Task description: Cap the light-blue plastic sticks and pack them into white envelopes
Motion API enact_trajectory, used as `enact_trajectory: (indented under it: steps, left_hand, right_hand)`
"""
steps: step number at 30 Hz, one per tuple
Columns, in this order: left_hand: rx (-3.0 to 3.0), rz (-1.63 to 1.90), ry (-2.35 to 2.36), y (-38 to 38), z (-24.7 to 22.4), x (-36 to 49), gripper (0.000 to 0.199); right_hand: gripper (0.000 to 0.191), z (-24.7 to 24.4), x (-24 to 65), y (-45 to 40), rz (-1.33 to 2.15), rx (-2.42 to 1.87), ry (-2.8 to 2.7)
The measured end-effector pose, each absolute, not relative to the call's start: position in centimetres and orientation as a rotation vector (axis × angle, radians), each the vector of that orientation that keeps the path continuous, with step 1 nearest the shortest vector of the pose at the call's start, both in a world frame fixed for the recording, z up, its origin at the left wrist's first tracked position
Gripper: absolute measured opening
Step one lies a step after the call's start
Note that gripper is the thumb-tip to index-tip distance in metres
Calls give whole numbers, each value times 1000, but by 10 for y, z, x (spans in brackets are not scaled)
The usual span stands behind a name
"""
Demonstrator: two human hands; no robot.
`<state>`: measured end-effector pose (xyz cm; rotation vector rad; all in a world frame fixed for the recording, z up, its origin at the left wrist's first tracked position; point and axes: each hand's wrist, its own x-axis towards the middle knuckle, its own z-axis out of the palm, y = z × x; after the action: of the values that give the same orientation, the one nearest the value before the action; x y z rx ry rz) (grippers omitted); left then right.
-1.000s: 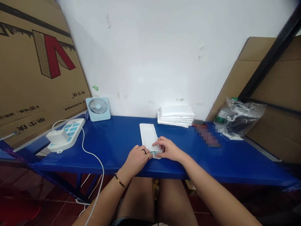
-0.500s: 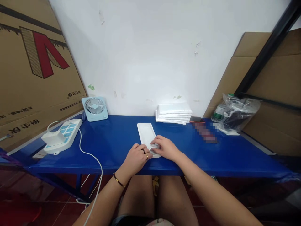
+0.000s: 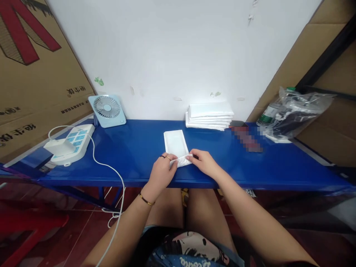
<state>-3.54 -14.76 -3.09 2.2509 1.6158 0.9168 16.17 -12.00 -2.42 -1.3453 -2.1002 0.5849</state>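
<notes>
Head view: pinching white envelope (image 3: 175,142), front-left of white stack (image 3: 210,115), in nearly closed fingers of left hand (image 3: 162,171) and right hand (image 3: 205,162).

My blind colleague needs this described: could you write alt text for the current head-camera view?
A person's left hand and right hand pinch the near end of a white packet on a blue table. Around it are a power strip, a pale-blue fan and stacked white packets.

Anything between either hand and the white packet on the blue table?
Nothing visible: the left hand and right hand both already grip the near end of the white packet. The stack of white packets sits farther back, beyond it.
</notes>
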Motion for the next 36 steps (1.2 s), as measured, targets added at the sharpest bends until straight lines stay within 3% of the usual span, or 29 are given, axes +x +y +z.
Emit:
enact_trajectory:
  steps: [9, 16, 22, 28, 36]
  left_hand:
    - [1936, 825, 1445, -122, -20, -41, 26]
    - [2003, 799, 1566, -119, -26, -37, 25]
    - [1927, 701, 1510, -105, -25, -42, 28]
    - [1748, 501, 1318, -91, -16, -53, 23]
    - [1649, 699, 1248, -92, -30, -59, 30]
  right_hand:
    - [13, -27, 155, -123, 451, -1424, -2081]
    - [4, -30, 156, -128, 334, -1429, -2081]
    - [16, -24, 140, -152, -156, -1204, -2320]
    - [24, -21, 118, -157, -212, -1433, -2434]
    - [20, -13, 99, -152, -335, -1483, -2544]
